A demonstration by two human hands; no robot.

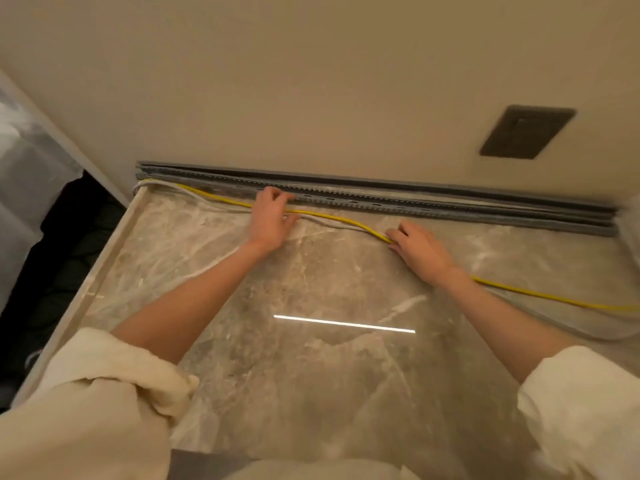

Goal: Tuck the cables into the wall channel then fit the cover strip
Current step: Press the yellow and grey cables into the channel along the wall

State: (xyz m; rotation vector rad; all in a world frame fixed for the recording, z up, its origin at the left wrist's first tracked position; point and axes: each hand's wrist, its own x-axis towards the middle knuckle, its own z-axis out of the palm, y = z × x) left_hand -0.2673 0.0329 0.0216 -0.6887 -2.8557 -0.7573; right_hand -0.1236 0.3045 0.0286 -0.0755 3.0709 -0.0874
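Marble counter (311, 375) is filling most of the view, running up to a beige wall (311, 81) that is carrying a dark plate (526, 131). Grey channel (450, 206) is lying along the foot of the wall, its slotted side facing out. Yellow cable (346, 221) is trailing over the counter just in front of the channel, beside a white cable (214, 207), both outside it. Left hand (272, 220) is resting half open with fingertips touching the channel and the yellow cable passing under its fingers. Right hand (420, 251) is lying loosely curled on the yellow cable, pinning it against the counter; whether it is gripping it, I cannot tell.
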